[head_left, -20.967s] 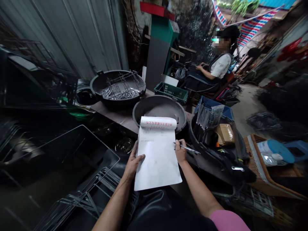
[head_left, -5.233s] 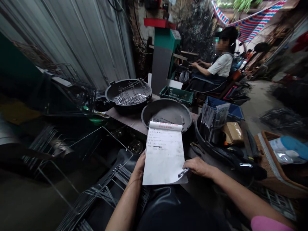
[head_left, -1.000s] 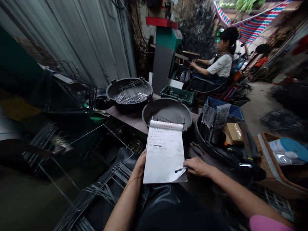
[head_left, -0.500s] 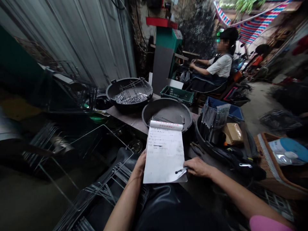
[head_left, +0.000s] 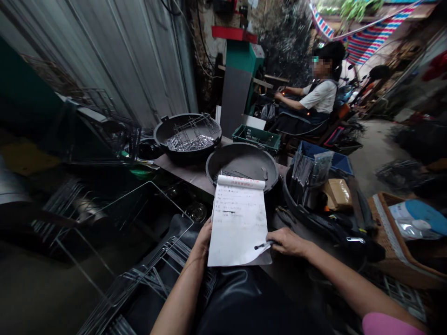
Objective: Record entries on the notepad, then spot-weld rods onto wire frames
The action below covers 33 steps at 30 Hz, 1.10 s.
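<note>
A white paper notepad (head_left: 237,232) with handwriting and a rolled-back top page lies over my lap. My left hand (head_left: 205,239) grips its left edge, the fingers partly hidden behind it. At the lower right corner, my right hand (head_left: 286,242) is closed on the pad's edge and on a dark pen (head_left: 262,245), whose tip rests over the sheet. The corner of the page curls up by my right fingers. Just beyond the pad is a round dark pan (head_left: 244,158) with thin metal rods.
Another pan (head_left: 188,135) holds wire pieces. Bent wire frames (head_left: 153,274) lie at my left. On the right are a black tub (head_left: 291,200) with rods and a box, and a wicker basket (head_left: 391,251). A person (head_left: 319,100) sits beyond a green crate (head_left: 256,136).
Sparks now show near the other person's hands. My hands and the notepad have hardly moved.
</note>
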Each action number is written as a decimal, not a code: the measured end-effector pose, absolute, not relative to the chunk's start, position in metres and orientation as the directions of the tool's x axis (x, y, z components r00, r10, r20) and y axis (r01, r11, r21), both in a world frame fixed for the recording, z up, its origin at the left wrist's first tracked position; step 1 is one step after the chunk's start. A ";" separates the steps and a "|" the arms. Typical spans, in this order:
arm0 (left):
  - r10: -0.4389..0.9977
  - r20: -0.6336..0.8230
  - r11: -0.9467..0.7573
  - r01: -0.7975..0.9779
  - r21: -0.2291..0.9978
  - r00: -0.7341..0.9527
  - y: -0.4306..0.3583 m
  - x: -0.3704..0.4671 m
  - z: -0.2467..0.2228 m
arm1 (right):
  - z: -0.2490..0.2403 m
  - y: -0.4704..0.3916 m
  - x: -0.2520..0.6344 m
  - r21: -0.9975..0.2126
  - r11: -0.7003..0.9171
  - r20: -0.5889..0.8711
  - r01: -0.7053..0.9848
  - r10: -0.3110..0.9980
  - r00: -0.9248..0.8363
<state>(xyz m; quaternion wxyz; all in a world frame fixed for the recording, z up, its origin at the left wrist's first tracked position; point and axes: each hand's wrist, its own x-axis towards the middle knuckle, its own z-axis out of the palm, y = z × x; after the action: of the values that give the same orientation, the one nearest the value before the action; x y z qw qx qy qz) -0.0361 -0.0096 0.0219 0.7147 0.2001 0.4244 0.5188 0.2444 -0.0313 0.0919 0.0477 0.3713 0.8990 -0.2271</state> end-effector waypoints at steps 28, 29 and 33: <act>0.841 -0.537 0.475 -0.558 0.681 0.061 -0.005 -0.038 0.023 | 0.107 -0.020 0.245 -0.433 0.572 -0.085 0.697 0.743 -0.664; 0.843 -0.535 0.473 -0.558 0.682 0.060 -0.005 -0.039 0.023 | 0.103 -0.029 0.243 -0.364 0.638 -0.187 0.679 0.664 -0.724; 0.856 -0.513 0.456 -0.568 0.686 0.068 -0.004 -0.038 0.021 | 0.095 -0.052 0.232 -0.213 0.714 -0.369 0.667 0.573 -0.732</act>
<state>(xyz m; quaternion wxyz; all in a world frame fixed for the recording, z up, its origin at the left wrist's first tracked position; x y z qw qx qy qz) -0.0383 -0.0038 0.0208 0.7143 0.1545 0.4665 0.4982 0.2321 -0.0523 0.0952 0.1394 0.3387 0.9152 -0.1678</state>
